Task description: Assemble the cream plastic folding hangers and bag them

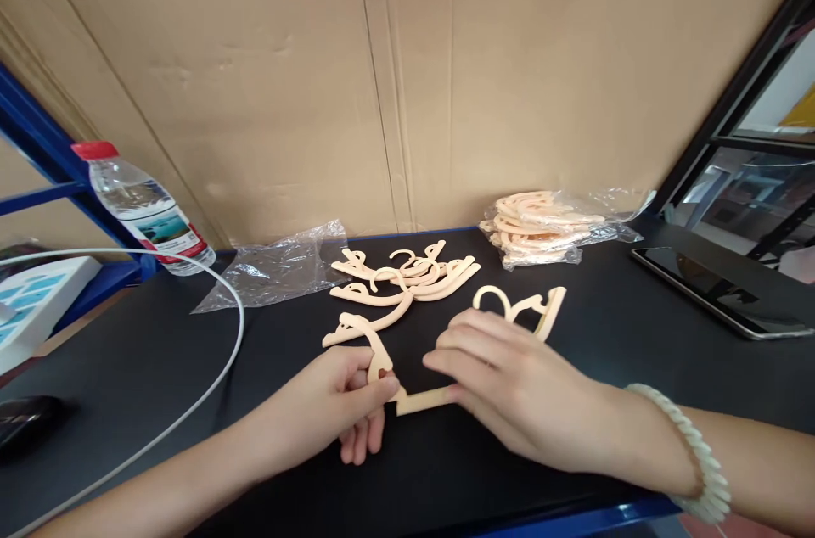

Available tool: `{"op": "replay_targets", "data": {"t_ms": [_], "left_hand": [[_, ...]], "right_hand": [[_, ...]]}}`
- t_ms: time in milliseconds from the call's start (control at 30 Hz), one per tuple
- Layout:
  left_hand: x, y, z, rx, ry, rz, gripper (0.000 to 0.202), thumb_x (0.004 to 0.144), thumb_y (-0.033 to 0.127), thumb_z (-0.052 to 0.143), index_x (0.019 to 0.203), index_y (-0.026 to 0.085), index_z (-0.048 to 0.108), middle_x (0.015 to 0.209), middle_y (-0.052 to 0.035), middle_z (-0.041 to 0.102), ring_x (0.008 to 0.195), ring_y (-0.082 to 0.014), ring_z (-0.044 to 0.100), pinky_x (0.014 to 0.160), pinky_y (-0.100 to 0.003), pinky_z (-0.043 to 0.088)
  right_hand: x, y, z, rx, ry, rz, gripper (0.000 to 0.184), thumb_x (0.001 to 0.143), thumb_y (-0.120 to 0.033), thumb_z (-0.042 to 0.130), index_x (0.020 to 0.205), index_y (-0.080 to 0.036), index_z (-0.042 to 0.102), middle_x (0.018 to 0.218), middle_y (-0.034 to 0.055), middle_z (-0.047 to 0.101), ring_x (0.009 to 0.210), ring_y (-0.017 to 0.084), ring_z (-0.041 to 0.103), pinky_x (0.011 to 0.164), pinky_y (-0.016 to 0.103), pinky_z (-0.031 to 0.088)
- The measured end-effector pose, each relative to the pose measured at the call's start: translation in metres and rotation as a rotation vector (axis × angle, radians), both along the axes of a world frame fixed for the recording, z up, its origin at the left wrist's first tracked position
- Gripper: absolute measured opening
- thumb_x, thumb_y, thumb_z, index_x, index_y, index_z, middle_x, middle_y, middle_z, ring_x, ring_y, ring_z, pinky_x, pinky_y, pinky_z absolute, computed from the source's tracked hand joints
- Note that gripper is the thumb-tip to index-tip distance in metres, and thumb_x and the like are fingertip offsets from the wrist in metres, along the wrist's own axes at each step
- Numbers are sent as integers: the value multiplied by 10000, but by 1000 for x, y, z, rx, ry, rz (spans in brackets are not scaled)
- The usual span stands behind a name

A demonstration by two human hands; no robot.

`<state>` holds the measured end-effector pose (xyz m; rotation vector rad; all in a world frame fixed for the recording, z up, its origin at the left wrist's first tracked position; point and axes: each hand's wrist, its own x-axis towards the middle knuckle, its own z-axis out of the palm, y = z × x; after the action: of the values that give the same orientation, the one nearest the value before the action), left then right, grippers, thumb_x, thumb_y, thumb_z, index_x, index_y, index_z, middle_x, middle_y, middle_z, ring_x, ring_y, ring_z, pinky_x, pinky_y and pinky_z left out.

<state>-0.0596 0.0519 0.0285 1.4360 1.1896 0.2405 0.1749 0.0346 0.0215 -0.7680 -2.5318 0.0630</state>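
A cream plastic folding hanger point(424, 402) is between my two hands above the front of the black table. My left hand point(356, 402) pinches its left end between thumb and fingers. My right hand point(515, 385) is closed over its right part, so much of that side is hidden. Beyond my right hand, a hook and an arm piece point(551, 313) show; whether they belong to the held hanger, I cannot tell. Just past my left hand, several similar hangers point(407, 288) lie spread and overlapping on the table.
Bagged hangers point(535, 224) sit at the back right, near a dark phone point(719, 292). An empty clear plastic bag point(273, 271) lies back left beside a water bottle point(153, 215). A white cable point(238, 309) loops across the left, near a black mouse point(29, 419). Cardboard point(286, 80) stands behind.
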Motion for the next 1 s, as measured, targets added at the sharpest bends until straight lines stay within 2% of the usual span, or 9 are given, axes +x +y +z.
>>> {"op": "replay_targets", "data": {"t_ms": [133, 267, 333, 433, 567, 667, 800, 900, 1000], "left_hand": [[-13, 7, 19, 25, 158, -161, 346, 822, 491, 596, 681, 192, 495, 518, 24, 630, 413, -90, 505, 424, -191, 376], [-13, 12, 29, 72, 300, -399, 360, 834, 486, 557, 618, 205, 496, 464, 41, 542, 390, -94, 418, 420, -204, 320], [-8, 13, 31, 106, 385, -448, 359, 819, 477, 565, 591, 213, 480, 460, 39, 524, 402, -109, 421, 431, -217, 314], [-4, 10, 31, 287, 465, -372, 355, 811, 501, 562, 607, 222, 480, 505, 32, 539, 456, -138, 463, 445, -233, 303], [-7, 2, 29, 586, 567, -282, 331, 832, 497, 545, 658, 215, 548, 566, 23, 538, 558, -163, 489, 502, -251, 313], [-11, -5, 26, 616, 572, -270, 317, 872, 489, 504, 777, 215, 631, 618, 10, 596, 622, -180, 543, 557, -260, 362], [-12, -11, 20, 708, 506, -245, 342, 881, 500, 510, 1005, 229, 678, 883, -29, 641, 749, -190, 595, 639, -272, 434], [-11, -12, 13, 767, 453, -263, 367, 775, 514, 667, 1015, 236, 674, 1054, -43, 590, 845, -206, 599, 721, -297, 475], [-10, -7, 6, 798, 393, -325, 235, 761, 347, 720, 964, 242, 664, 1051, -31, 612, 952, -227, 591, 822, -328, 475]], "right_hand": [[50, 8, 10, -41, 25, -159, 242, 959, -154, 460, 1149, -159, 609, 1017, 106, 659, 995, 243, 575, 862, 411, 503], [92, 9, -2, -178, -131, -238, 491, 901, -313, 611, 1366, -211, 492, 1350, 122, 548, 1246, 283, 503, 1035, 477, 447], [100, 5, -9, -215, -168, -282, 450, 933, -329, 566, 1363, -212, 502, 1344, 123, 543, 1238, 276, 506, 1042, 480, 439], [99, -2, -12, -212, -179, -337, 366, 966, -294, 507, 1319, -208, 549, 1211, 121, 589, 1129, 270, 547, 975, 483, 467], [92, -5, -7, -240, -180, -295, 323, 979, -276, 489, 1288, -268, 585, 1080, 83, 605, 1010, 248, 567, 873, 434, 494], [88, -4, -6, -255, -147, -263, 301, 974, -282, 506, 1259, -271, 604, 1043, 76, 611, 983, 244, 564, 850, 415, 488], [80, -3, -9, -253, -130, -260, 242, 971, -291, 513, 1174, -251, 640, 1011, 74, 624, 946, 242, 569, 834, 415, 475], [76, -2, -12, -226, -137, -280, 209, 964, -287, 523, 1121, -231, 649, 995, 73, 634, 924, 243, 573, 821, 421, 466], [74, 2, -13, -235, -106, -286, 189, 952, -295, 548, 1091, -219, 651, 975, 66, 642, 905, 235, 575, 821, 411, 471]]}}
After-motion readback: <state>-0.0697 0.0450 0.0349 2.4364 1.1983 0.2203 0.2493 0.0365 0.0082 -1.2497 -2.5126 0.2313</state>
